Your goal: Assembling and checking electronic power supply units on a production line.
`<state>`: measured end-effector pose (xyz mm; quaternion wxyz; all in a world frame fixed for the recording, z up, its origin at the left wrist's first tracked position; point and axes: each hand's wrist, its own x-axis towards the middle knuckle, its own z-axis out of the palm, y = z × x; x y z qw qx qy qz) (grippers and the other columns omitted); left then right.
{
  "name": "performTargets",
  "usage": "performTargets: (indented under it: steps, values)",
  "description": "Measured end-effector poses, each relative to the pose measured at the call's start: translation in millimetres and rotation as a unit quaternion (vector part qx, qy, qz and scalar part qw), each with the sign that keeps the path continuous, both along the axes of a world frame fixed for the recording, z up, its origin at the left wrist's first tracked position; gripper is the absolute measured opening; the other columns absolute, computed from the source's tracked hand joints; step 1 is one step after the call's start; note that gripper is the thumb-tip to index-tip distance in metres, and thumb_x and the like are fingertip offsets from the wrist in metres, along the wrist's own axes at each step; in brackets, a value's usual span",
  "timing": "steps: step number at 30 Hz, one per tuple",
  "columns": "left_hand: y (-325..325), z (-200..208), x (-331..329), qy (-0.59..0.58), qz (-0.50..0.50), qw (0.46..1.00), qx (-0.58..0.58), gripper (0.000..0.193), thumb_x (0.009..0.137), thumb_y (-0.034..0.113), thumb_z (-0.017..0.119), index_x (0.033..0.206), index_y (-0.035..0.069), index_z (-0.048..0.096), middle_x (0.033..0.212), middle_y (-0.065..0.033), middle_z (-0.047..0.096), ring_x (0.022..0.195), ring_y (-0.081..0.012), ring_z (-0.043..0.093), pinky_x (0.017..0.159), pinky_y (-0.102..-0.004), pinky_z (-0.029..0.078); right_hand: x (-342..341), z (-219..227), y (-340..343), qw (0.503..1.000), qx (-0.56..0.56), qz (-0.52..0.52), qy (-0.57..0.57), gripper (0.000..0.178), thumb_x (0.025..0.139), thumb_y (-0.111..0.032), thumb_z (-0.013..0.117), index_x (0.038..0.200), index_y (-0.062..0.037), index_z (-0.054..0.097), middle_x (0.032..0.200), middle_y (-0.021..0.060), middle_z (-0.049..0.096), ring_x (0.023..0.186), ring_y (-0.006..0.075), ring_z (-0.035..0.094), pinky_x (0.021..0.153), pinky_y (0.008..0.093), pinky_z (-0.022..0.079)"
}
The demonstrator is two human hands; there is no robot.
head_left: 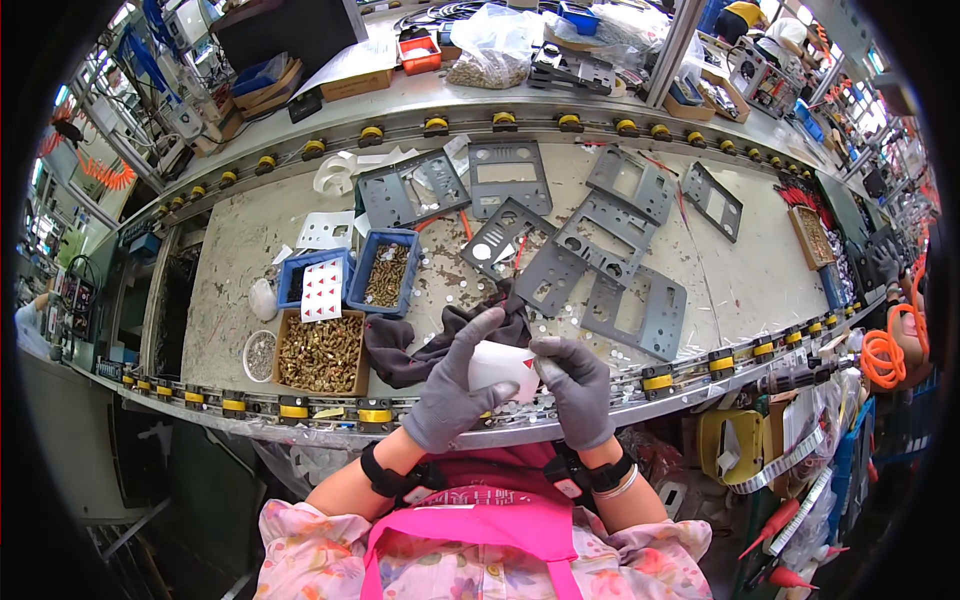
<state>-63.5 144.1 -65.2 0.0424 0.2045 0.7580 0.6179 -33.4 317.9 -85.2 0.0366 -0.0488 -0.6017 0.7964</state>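
Both my hands wear grey gloves above the bench's near edge. My left hand [450, 390] grips a small white sticker sheet [497, 368] between thumb and fingers. At the sheet's right edge, beside a red triangle sticker, my right hand [580, 388] has its thumb and fingertips pinched together; whether a sticker is between them is too small to tell. A dark cloth [405, 350] lies just beyond my left hand. Another white sheet of red triangle stickers [322, 291] rests across a blue bin [296, 276].
Grey panels with cutouts [610, 235] lie spread over the worktop. To the left stand a blue bin of brass fittings [384, 276], a box of brass parts [320, 350] and a small round tub [260, 356]. Yellow conveyor rollers [374, 412] line both edges. Another person's gloved hand [886, 262] shows far right.
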Motion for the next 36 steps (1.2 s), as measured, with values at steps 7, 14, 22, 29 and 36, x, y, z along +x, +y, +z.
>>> performTargets:
  steps: [7,14,22,29,36]
  values:
    - [-1,-4,9,-0.126,-0.062,0.984,0.106,0.036,0.083,0.007,0.067,0.117,0.003,0.057,0.11,-0.0055,0.063,0.102,-0.0121,0.058,0.088,-0.0267,0.048,8,10,10,0.93,0.337,0.069,0.131,0.023,0.08,-0.009,0.068,0.102,-0.0026,0.066,0.089,0.0116,0.064,0.083,0.0229,0.064,0.074,0.0309,0.05]
    - [-4,-6,14,-0.063,-0.058,0.995,-0.06,0.031,0.082,0.008,0.069,0.111,0.002,0.059,0.1,-0.008,0.067,0.093,-0.0119,0.063,0.081,-0.0261,0.049,9,3,21,0.834,0.475,0.101,0.263,0.017,0.085,-0.014,0.062,0.094,0.0,0.063,0.083,0.0149,0.063,0.075,0.0309,0.062,0.066,0.0384,0.049]
    - [-5,-2,16,-0.074,-0.063,0.994,-0.053,0.034,0.08,0.01,0.07,0.111,0.003,0.059,0.104,-0.01,0.066,0.097,-0.0166,0.064,0.085,-0.0288,0.049,8,13,23,0.864,0.426,0.131,0.233,0.015,0.084,-0.012,0.062,0.095,-0.0014,0.064,0.08,0.0149,0.063,0.072,0.0309,0.062,0.064,0.0371,0.048]
    - [-4,-12,13,-0.016,-0.083,0.992,-0.098,0.035,0.079,0.005,0.068,0.113,0.002,0.058,0.101,-0.0124,0.065,0.095,-0.0211,0.064,0.082,-0.0295,0.049,8,17,20,0.855,0.473,-0.015,0.211,0.018,0.078,-0.007,0.067,0.094,-0.0016,0.064,0.075,0.0101,0.061,0.066,0.0262,0.059,0.061,0.0345,0.047]
    - [-15,-18,6,0.037,-0.078,0.984,-0.157,0.032,0.075,0.003,0.061,0.107,0.005,0.059,0.088,-0.0163,0.064,0.082,-0.0303,0.064,0.072,-0.0344,0.051,30,49,-46,0.7,0.578,0.106,0.406,0.03,0.07,-0.01,0.069,0.099,-0.0063,0.063,0.066,0.0032,0.053,0.059,0.0214,0.054,0.055,0.0346,0.042]
